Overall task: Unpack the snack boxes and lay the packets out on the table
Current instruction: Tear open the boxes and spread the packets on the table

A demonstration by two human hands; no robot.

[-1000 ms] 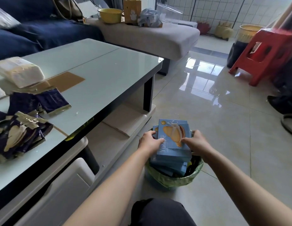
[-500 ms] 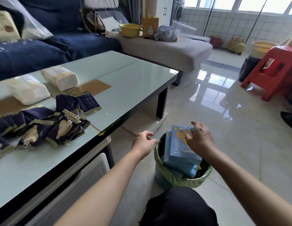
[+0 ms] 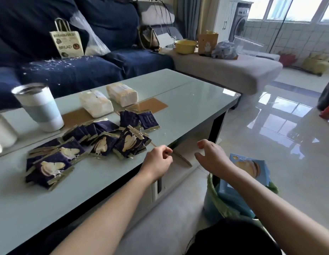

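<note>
Both forearms are bare right up to the lower edge of the view, with no sleeve or cuff showing anywhere along them. The left hand [image 3: 158, 160] carries no ring, watch or band that can be made out, and the right hand [image 3: 212, 156] is just as plain, its wrist uncovered too. The nails look short and unpainted, though the picture is soft there. Down at the bottom right a knee [image 3: 233, 238] is covered in smooth black cloth, plain, with no seam, print or pocket visible.

Mug [image 3: 2, 132] cut off at left edge, box [image 3: 252, 168] partly behind forearm
</note>
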